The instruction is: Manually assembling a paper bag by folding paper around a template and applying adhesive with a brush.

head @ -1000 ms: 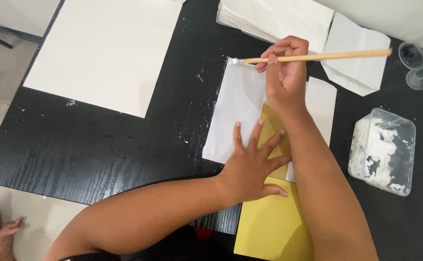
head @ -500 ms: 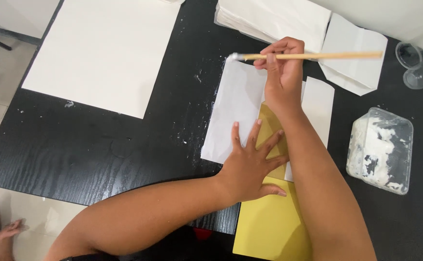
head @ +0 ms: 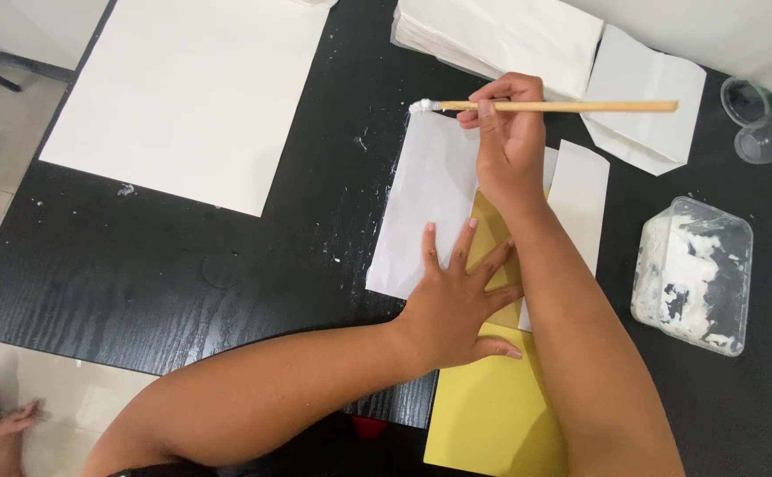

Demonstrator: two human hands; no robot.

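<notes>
A black wood-grain table (head: 165,291) carries a large white sheet (head: 183,97), stacked white paper (head: 509,35) — and a plastic glue tub (head: 693,274).

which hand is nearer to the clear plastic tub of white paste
Right. The right hand, holding the brush, is up beside the white sheets, left of the tub. The left hand lies flat on the paper, farther left, with the right forearm between it and the tub.

I had one head-worn view only, looking steeply down, close over the black table (head: 183,291) and both forearms.
</notes>
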